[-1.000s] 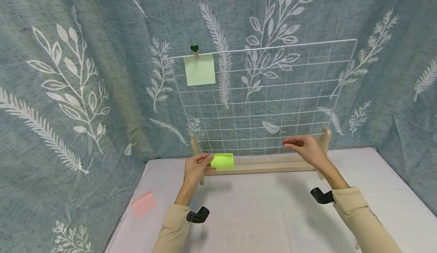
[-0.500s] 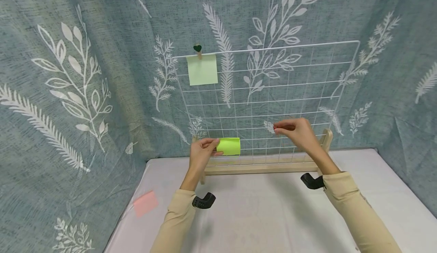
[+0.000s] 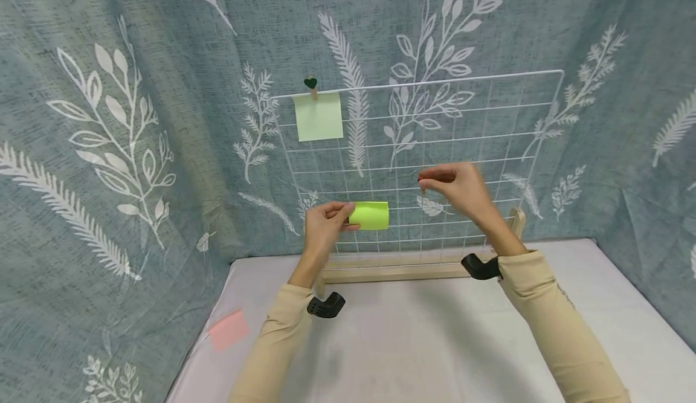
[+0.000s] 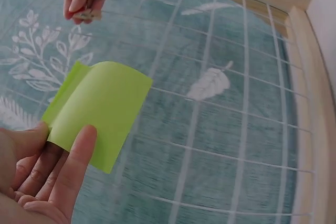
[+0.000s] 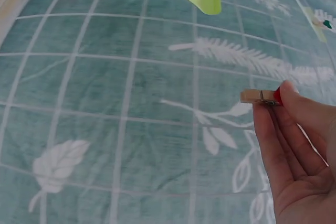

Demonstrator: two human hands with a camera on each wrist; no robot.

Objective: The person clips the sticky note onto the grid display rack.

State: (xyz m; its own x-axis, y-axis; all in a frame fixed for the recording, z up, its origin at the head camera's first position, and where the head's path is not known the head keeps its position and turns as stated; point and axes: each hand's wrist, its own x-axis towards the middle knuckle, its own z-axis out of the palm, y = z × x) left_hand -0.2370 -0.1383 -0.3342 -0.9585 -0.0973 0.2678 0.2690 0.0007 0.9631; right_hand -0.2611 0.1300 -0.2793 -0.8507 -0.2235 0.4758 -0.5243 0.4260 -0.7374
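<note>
My left hand [image 3: 323, 228] pinches a bright yellow-green sticky note [image 3: 369, 216] by its left edge; the paper bows in a curve in the left wrist view. To the right, my right hand [image 3: 459, 188] holds a small wooden clothespin [image 5: 254, 96] with a red piece at its gripped end, between thumb and fingers. Both hands are raised in front of a white wire grid [image 3: 413, 188] that stands in a wooden base [image 3: 391, 273]. Near the grid's top left corner, a pale green note [image 3: 318, 117] hangs from a clothespin with a dark green heart [image 3: 310, 83].
A pink sticky note [image 3: 228, 330] lies on the white-covered table [image 3: 391, 342] at the left. Behind the grid hangs a blue-green curtain [image 3: 206, 149] with white leaf prints. A wooden foot [image 3: 518, 223] supports the grid's right side.
Both hands have risen along the grid. The left carries the yellow-green note up and slightly right; the right moves up and left with the clothespin, narrowing the space between them.
</note>
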